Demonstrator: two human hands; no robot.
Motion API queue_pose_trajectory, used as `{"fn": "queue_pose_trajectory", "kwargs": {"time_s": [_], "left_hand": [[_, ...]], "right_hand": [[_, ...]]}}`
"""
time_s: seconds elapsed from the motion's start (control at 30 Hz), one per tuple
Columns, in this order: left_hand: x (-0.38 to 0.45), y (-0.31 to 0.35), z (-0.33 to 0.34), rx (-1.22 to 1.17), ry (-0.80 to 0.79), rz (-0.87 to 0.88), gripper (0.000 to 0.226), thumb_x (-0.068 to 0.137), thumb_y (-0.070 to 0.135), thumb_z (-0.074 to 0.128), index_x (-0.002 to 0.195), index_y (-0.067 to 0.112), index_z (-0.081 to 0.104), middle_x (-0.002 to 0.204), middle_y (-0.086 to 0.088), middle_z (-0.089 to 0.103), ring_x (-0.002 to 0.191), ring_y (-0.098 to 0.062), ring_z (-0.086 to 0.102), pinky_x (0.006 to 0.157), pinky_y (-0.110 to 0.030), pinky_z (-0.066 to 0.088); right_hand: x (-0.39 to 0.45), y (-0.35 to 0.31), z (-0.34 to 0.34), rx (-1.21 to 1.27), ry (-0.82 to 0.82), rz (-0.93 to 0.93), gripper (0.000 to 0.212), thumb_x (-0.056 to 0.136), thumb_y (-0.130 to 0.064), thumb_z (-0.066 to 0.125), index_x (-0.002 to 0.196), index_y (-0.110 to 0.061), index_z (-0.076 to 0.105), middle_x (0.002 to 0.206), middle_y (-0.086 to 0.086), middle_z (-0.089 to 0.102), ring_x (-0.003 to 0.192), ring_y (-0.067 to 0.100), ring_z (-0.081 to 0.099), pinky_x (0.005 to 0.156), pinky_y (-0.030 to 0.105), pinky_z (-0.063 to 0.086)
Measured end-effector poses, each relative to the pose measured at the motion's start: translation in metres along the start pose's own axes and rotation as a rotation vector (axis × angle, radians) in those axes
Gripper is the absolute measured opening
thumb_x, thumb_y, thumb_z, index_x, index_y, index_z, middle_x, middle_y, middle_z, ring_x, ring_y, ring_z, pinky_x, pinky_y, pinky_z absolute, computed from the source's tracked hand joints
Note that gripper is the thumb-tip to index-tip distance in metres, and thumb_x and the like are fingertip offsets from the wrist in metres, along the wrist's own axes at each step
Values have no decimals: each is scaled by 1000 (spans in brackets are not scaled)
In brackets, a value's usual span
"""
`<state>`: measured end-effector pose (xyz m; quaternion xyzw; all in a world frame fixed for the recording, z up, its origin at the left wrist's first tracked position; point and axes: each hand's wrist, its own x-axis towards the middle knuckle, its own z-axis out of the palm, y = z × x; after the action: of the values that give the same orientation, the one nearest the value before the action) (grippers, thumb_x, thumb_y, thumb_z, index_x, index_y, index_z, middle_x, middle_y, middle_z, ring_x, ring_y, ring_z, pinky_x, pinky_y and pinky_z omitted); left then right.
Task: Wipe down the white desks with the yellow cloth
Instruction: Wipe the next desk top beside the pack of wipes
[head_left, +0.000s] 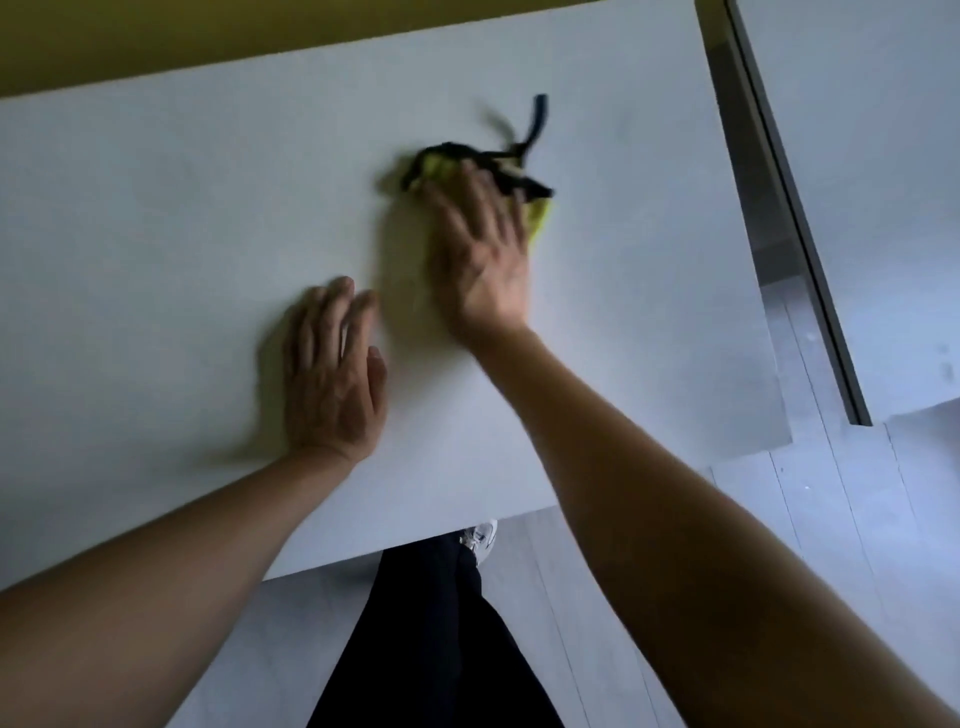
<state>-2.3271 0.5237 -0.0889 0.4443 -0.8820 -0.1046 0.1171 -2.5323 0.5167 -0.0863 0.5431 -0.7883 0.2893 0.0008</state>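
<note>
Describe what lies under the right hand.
The yellow cloth with black trim lies under the right hand, on the white desk. Its middle is covered.

- R hand flat on yellow cloth, fingers spread, pressing it onto white desk; image blurred.
- Cloth has black edging, black strap trailing beyond it.
- L hand flat on desk, near R hand, holding nothing.
- Second desk at right, gap between.
- Dark trousers, white shoe below the desk edge.

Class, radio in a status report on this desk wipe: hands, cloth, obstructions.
Right hand flat, pressing yellow black-edged cloth onto white desk. Left hand open, resting on desk. Nothing else on the visible desktop.
</note>
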Motion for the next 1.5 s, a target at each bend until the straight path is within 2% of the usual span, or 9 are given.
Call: {"fn": "queue_pose_trajectory", "kwargs": {"time_s": [0.2,0.57,0.7,0.8,0.93,1.07,1.23,1.4,1.5], "left_hand": [[22,3,-3,40,-10,-17,49,91,20,50,137,5,58,146,-23,51,134,-46,47,118,-54,33],[112,19,25,74,-42,-77,68,100,34,37,166,19,26,174,-10,19,160,-37,14,130,-53,7],[111,18,28,71,1,-57,66,100,32,41,164,18,32,172,-12,25,158,-40,21,129,-55,13],[114,14,30,95,50,-50,59,105,33,37,161,11,38,167,-15,34,154,-42,31,129,-54,17],[115,14,30,76,55,-45,59,104,30,38,160,10,39,168,-15,33,155,-39,30,129,-52,16],[115,18,26,63,47,-56,64,101,28,38,163,13,33,171,-11,27,158,-36,23,130,-52,14],[115,17,28,78,16,-73,65,102,30,34,164,14,30,173,-10,23,160,-35,19,131,-51,10],[116,15,28,100,2,-72,64,101,28,36,164,15,31,172,-10,25,159,-36,21,131,-51,10],[117,15,27,123,7,-73,65,100,25,38,164,14,30,171,-11,28,157,-38,25,129,-53,14]], "right_hand": [[14,39,-6,-31,-118,-146,52,93,-26,58,145,-22,56,155,12,45,146,28,38,122,49,23],[60,143,-45,-250,133,551,55,96,-31,40,150,-27,47,162,12,34,151,29,28,126,46,11],[69,77,0,-122,127,193,54,82,-14,60,136,-16,63,148,20,50,139,37,44,122,47,20],[75,12,25,-4,-54,-80,50,92,-26,59,141,-18,59,154,17,45,145,32,39,124,46,18],[86,39,21,24,-151,-221,50,96,-29,54,145,-22,55,156,12,43,146,28,38,122,49,23],[123,142,-12,-94,121,108,56,82,-19,49,136,-23,63,146,13,54,133,33,47,113,49,34],[146,180,-28,-218,86,540,57,95,-30,47,152,-33,43,164,9,30,152,25,25,126,44,5],[161,77,34,-60,63,-12,52,80,-24,51,128,-21,70,142,19,57,132,38,53,114,55,33],[158,21,53,7,-148,-289,51,89,-30,47,136,-23,63,152,14,49,142,32,43,121,52,24]]}}
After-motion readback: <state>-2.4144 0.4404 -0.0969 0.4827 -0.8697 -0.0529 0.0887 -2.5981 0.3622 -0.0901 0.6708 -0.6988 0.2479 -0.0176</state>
